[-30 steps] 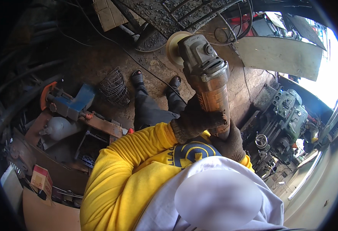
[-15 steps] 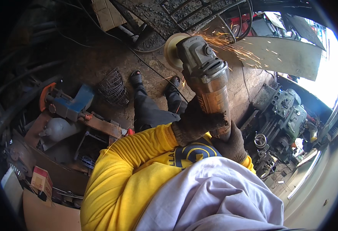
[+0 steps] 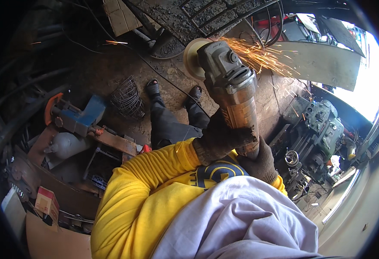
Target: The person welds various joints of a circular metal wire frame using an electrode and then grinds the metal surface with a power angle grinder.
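Observation:
Both my hands, in dark work gloves, are closed round a worn angle grinder point(image 3: 237, 93). My left hand point(image 3: 224, 134) wraps its body from the left. My right hand point(image 3: 262, 163) grips the narrow rear end, closer to my chest. The grinder's pale disc point(image 3: 194, 58) is at the upper left of its head, beside the edge of a dark, grimy metal bench point(image 3: 168, 19). Orange sparks point(image 3: 263, 56) fly off to the right from behind the head. The exact contact spot is hidden by the grinder.
A wire basket point(image 3: 129, 98) stands on the floor left of my feet. Further left are a blue and orange machine point(image 3: 88, 113) and a grey cylinder point(image 3: 64, 144). A lathe-like machine point(image 3: 321, 129) is at right, a bent sheet panel point(image 3: 319, 62) at upper right. A cable point(image 3: 172, 80) crosses the floor.
The spark stream to the right has grown denser, and a few sparks now show at upper left. The grinder and both hands stay almost in place.

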`<state>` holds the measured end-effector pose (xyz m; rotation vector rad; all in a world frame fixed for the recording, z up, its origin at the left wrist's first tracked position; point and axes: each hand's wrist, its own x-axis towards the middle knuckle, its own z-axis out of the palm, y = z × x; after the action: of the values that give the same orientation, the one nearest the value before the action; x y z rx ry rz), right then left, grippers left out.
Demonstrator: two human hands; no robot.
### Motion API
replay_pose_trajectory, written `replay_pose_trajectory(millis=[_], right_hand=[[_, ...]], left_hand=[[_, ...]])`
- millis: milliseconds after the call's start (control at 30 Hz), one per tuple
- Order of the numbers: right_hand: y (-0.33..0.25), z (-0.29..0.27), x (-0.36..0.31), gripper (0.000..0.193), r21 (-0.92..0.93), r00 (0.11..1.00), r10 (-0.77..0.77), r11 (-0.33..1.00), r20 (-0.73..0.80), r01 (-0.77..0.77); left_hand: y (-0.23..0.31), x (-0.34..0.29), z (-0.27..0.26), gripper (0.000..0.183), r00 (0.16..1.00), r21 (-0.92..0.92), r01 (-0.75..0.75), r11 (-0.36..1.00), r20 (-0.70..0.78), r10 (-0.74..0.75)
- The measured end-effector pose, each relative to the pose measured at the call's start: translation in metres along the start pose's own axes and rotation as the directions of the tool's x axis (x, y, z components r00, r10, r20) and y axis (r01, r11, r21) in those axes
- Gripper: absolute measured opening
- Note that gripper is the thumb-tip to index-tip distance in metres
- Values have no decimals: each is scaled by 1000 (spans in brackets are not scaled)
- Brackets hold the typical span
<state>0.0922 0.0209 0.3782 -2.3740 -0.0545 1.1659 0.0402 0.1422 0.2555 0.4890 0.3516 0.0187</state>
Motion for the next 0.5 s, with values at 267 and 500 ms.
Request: replay_pose_trajectory(millis=[267, 500], right_hand=[[0, -9, 1, 62, 10, 1000, -23, 1000, 9, 23], [6, -11, 3, 69, -5, 1000, -17, 1000, 0, 17]], left_hand=[[-1, 6, 5, 64, 1000, 55, 12, 998, -9, -11], [2, 8, 9, 63, 999, -2, 43, 999, -10, -43]])
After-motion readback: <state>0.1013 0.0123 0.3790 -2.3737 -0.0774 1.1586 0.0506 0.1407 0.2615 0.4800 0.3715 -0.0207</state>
